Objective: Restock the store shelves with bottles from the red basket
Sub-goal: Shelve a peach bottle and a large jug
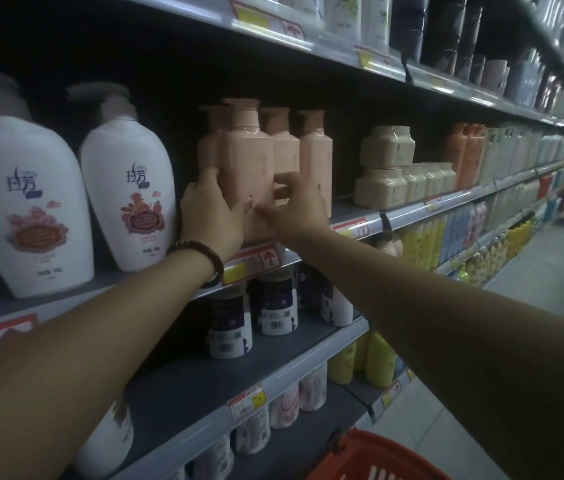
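Note:
A pink square bottle [247, 157] stands upright at the front edge of the middle shelf [402, 211], in front of several matching pink bottles [315, 150]. My left hand [213, 216] grips its lower left side, a bead bracelet on the wrist. My right hand [294, 206] holds its lower right side, fingers curled around the edge. The red basket [374, 459] shows at the bottom of the view, below the shelves; what it holds is hidden.
Two large white pump bottles [128, 188] stand left of the pink ones. Beige jars [382, 168] are stacked to the right. Dark-labelled bottles [277, 306] sit on the shelf below, yellow ones [377, 358] further right. The aisle floor [543, 265] runs along the right.

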